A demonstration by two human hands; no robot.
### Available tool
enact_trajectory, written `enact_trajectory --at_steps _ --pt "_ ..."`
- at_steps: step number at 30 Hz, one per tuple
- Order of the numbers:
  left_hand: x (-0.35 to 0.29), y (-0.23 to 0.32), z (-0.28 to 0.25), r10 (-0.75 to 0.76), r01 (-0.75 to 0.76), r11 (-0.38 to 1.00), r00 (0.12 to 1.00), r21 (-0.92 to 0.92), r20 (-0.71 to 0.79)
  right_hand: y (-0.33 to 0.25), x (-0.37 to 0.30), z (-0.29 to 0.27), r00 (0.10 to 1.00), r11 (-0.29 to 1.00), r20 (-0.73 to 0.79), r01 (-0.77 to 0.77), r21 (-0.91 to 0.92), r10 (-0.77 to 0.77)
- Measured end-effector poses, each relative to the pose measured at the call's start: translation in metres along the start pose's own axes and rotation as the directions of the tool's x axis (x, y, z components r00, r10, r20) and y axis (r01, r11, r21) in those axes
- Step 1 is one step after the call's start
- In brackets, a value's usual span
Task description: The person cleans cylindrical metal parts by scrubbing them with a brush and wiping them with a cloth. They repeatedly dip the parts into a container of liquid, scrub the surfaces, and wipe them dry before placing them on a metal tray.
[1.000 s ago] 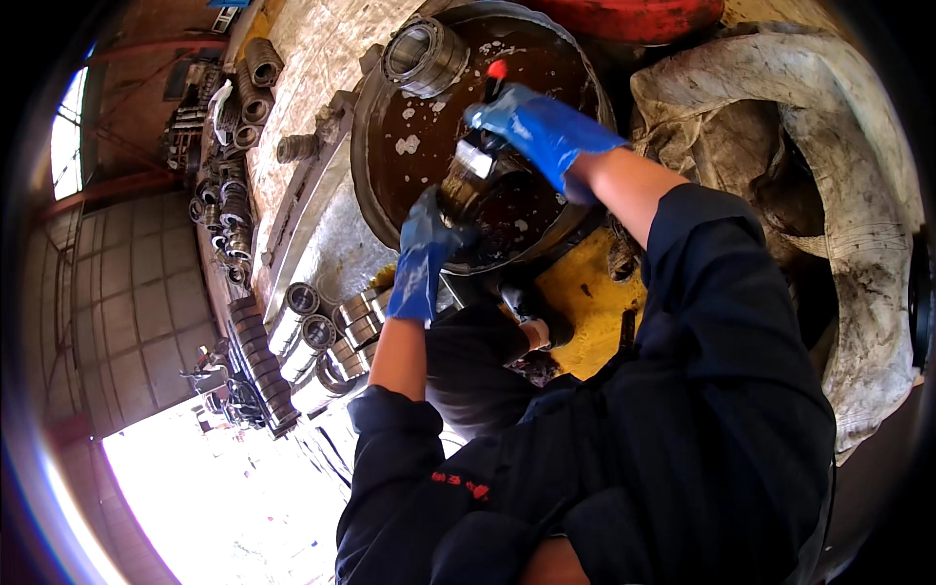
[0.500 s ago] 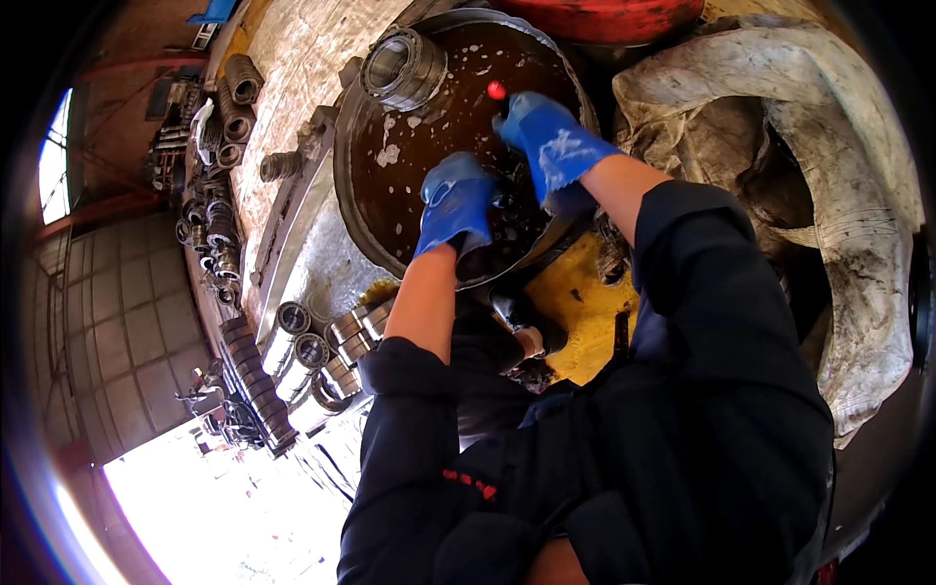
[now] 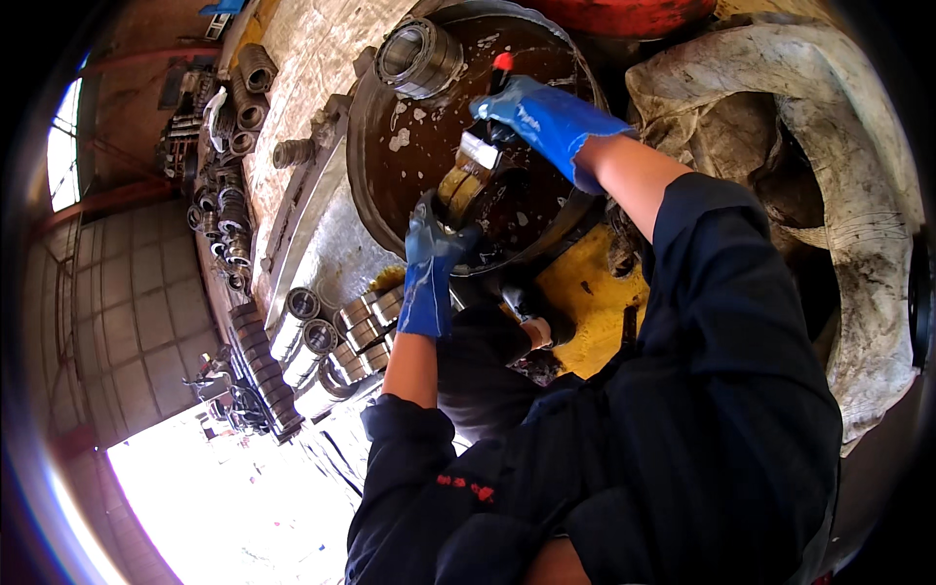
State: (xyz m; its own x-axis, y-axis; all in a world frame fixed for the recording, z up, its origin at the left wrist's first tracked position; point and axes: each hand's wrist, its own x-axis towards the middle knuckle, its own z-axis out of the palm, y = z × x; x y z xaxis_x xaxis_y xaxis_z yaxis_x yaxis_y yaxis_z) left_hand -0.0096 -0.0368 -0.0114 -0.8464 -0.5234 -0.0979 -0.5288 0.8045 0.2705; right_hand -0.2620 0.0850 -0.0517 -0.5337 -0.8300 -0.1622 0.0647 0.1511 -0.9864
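Note:
In a blue glove, my right hand is closed round a brush with a dark, red-tipped handle; its pale broad end meets a metal bearing ring. My left hand, gloved in blue too, grips the near lower side of that wet, brownish ring. Both hands are over a round metal tub of dark brown liquid with patches of foam. A second, larger bearing rests at the tub's far left, partly out of the liquid.
Stacks of bearings stand left of my legs. Farther left, used bearings lie in rows. A large dirty white sack gapes open on the right. A red container is at the back, and yellow flooring lies below the tub.
The bearing ring has come up into sight in my left hand, which has turned and moved slightly lower. My right hand has raised the brush, whose broad end now shows against the ring.

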Motion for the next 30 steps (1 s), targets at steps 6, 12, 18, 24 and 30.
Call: enact_trajectory --at_steps 6,12,18,24,30 --pt "0.02 0.01 0.004 -0.089 0.117 0.897 0.992 -0.426 0.086 0.014 0.006 -0.014 0.922 0.875 -0.303 -0.341 -0.343 0.241" --pt "0.027 0.001 0.013 -0.136 0.187 0.75 0.982 -0.634 0.128 -0.015 -0.029 -0.001 0.966 0.551 -0.051 -0.188 -0.813 0.254" --pt "0.021 -0.009 0.005 -0.355 0.39 0.542 0.909 -0.745 0.218 -0.003 -0.033 0.034 0.984 0.834 0.072 -0.1 -0.542 0.165" --pt "0.015 0.0 0.004 -0.306 0.34 0.664 0.936 -0.666 0.173 0.048 -0.026 0.084 0.95 0.876 0.05 -0.303 0.375 0.308" --pt "0.02 -0.032 0.03 -0.293 0.309 0.64 0.944 -0.704 0.148 0.065 -0.024 0.095 0.952 0.807 0.302 0.214 -0.551 -0.046"
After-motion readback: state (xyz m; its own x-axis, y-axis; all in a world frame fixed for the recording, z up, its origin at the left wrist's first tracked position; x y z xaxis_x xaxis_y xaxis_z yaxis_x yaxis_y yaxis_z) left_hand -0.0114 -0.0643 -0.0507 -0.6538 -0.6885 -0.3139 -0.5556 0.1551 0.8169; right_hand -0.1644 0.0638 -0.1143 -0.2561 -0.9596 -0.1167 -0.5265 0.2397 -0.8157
